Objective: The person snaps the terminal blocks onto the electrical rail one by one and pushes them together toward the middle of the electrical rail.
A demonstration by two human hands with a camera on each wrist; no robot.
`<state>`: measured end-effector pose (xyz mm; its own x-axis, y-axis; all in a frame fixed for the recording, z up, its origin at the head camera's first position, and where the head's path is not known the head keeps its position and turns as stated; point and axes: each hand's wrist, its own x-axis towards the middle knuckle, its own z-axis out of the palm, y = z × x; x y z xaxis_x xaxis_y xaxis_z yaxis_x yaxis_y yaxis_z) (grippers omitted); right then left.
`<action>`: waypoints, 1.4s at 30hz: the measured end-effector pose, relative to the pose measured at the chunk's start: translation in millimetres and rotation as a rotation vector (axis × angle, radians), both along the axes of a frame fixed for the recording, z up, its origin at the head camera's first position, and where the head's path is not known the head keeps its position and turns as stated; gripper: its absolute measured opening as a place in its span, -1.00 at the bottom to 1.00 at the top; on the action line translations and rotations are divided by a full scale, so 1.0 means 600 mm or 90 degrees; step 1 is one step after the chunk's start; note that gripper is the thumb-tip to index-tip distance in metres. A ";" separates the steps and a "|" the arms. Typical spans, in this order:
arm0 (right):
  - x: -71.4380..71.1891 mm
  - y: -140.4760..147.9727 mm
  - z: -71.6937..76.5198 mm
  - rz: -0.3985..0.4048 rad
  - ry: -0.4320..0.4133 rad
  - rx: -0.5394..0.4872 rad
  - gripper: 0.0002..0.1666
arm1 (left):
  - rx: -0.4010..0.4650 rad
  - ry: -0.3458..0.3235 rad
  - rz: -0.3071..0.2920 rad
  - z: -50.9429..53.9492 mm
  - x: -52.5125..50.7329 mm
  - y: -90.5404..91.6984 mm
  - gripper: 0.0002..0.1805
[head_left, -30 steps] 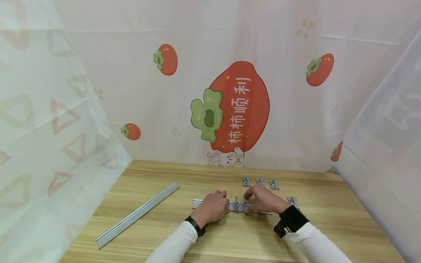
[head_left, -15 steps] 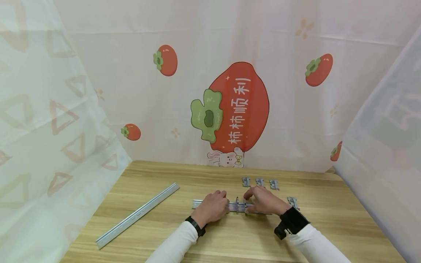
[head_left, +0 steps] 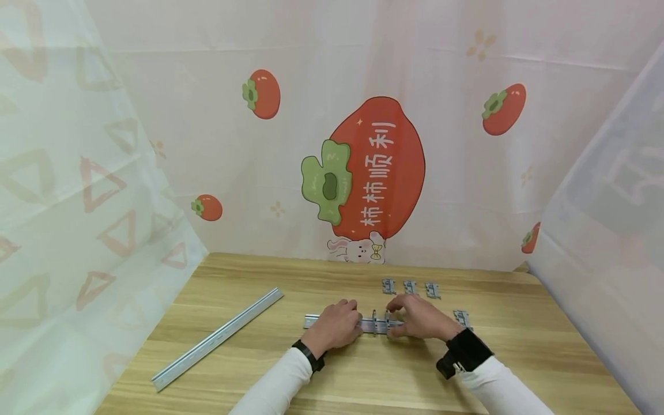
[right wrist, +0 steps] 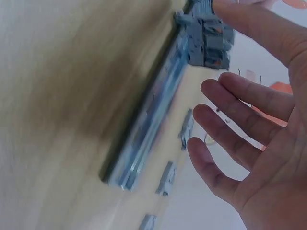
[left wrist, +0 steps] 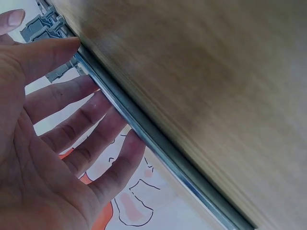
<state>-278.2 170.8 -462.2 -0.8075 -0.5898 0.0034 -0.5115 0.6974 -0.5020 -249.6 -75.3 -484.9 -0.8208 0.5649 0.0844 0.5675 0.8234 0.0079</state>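
Note:
A short metal DIN rail [head_left: 312, 321] lies crosswise on the table. My left hand [head_left: 336, 325] holds it near its left half, thumb on the near edge and fingertips along the far edge in the left wrist view. Two thin grey terminal blocks stand upright on the rail between my hands: the left block [head_left: 374, 323] and the right block [head_left: 387, 324]. My right hand [head_left: 421, 318] is just right of the right block, fingers spread and loosely bent. In the right wrist view its thumb is close to the grey block [right wrist: 211, 43]; whether they touch I cannot tell.
Three loose terminal blocks lie in a row at the back: one at left [head_left: 388, 286], one in the middle [head_left: 410, 287], one at right [head_left: 433, 290]. Another block [head_left: 461, 319] lies beyond my right wrist. A longer DIN rail [head_left: 218, 340] lies slanted at left.
My right hand has shifted slightly to the right, its fingers moving off the right block, which stays on the rail. My left hand has not visibly moved.

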 end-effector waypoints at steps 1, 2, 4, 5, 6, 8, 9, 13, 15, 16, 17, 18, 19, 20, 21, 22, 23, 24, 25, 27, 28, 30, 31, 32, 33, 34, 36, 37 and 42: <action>0.000 0.004 0.002 -0.009 -0.005 -0.002 -0.34 | 0.002 -0.002 0.000 0.000 0.000 0.000 -0.79; -0.001 0.009 0.004 -0.019 -0.006 -0.004 -0.32 | 0.004 -0.004 0.000 0.000 0.000 0.000 -0.79; -0.004 0.024 0.011 -0.038 -0.001 -0.004 -0.30 | 0.008 -0.009 0.000 0.000 0.001 -0.001 -0.78; -0.007 0.032 0.014 -0.047 0.003 -0.003 -0.30 | 0.010 -0.012 0.000 0.000 0.001 -0.001 -0.78; -0.010 0.042 0.018 -0.058 0.008 0.000 -0.32 | 0.011 -0.014 0.001 0.000 0.001 -0.001 -0.78; -0.018 0.064 0.025 -0.072 0.021 0.012 -0.35 | 0.011 -0.016 0.001 0.001 0.001 -0.001 -0.78; -0.021 0.076 0.028 -0.075 0.024 0.018 -0.35 | 0.010 -0.017 0.001 0.001 0.001 -0.001 -0.78; -0.033 0.123 0.034 -0.081 0.025 0.035 -0.31 | 0.006 -0.017 -0.002 0.001 0.001 -0.002 -0.78; -0.036 0.145 0.038 -0.072 0.024 0.053 -0.26 | 0.004 -0.015 -0.003 0.001 0.000 -0.002 -0.78; -0.036 0.153 0.038 -0.074 0.020 0.062 -0.23 | 0.003 -0.013 -0.004 0.001 0.000 -0.003 -0.78; -0.036 0.161 0.039 -0.077 0.016 0.075 -0.17 | 0.003 -0.012 -0.004 0.000 0.000 -0.003 -0.78; -0.035 0.168 0.040 -0.080 0.008 0.092 -0.11 | 0.004 -0.011 -0.004 0.000 0.000 -0.003 -0.78; -0.033 0.174 0.041 -0.085 0.004 0.111 -0.05 | 0.003 -0.009 -0.005 0.000 0.000 -0.003 -0.78; -0.032 0.179 0.040 -0.092 -0.001 0.131 0.02 | 0.003 -0.008 -0.005 0.000 0.000 -0.003 -0.78; -0.031 0.182 0.039 -0.104 -0.010 0.148 0.09 | 0.002 -0.007 -0.005 0.000 0.001 -0.003 -0.77; -0.029 0.186 0.037 -0.115 -0.017 0.164 0.15 | 0.001 -0.007 -0.005 0.000 0.001 -0.003 -0.77; -0.029 0.189 0.035 -0.121 -0.019 0.180 0.20 | 0.001 -0.006 -0.006 0.000 0.001 -0.003 -0.77; -0.029 0.192 0.033 -0.125 -0.019 0.192 0.23 | 0.001 -0.006 -0.006 0.000 0.001 -0.003 -0.77; -0.029 0.195 0.030 -0.128 -0.018 0.198 0.25 | 0.001 -0.005 -0.006 0.000 0.001 -0.003 -0.77; -0.030 0.200 0.025 -0.135 -0.022 0.208 0.27 | 0.000 -0.005 -0.006 -0.001 0.001 -0.003 -0.77; -0.032 0.203 0.023 -0.135 -0.022 0.211 0.27 | 0.001 -0.006 -0.006 -0.001 0.000 -0.003 -0.77; -0.034 0.208 0.019 -0.134 -0.028 0.214 0.25 | 0.001 -0.006 -0.006 -0.002 0.000 -0.003 -0.77; -0.034 0.209 0.017 -0.134 -0.033 0.215 0.23 | 0.001 -0.006 -0.006 -0.002 0.000 -0.003 -0.77; -0.035 0.211 0.017 -0.130 -0.035 0.216 0.20 | 0.001 -0.006 -0.007 -0.002 0.000 -0.003 -0.76; -0.035 0.212 0.016 -0.125 -0.036 0.216 0.16 | 0.001 -0.007 -0.006 -0.002 0.000 -0.003 -0.76; -0.035 0.212 0.016 -0.121 -0.036 0.212 0.12 | 0.000 -0.008 -0.005 -0.002 0.000 -0.003 -0.76; -0.035 0.212 0.017 -0.117 -0.032 0.206 0.01 | 0.000 -0.009 -0.004 -0.002 0.001 -0.002 -0.76; -0.035 0.212 0.017 -0.115 -0.029 0.205 -0.04 | 0.000 -0.009 -0.003 -0.002 0.001 -0.002 -0.76; -0.036 0.207 0.021 -0.109 -0.016 0.213 -0.18 | 0.002 -0.009 -0.004 0.001 0.000 -0.003 -0.76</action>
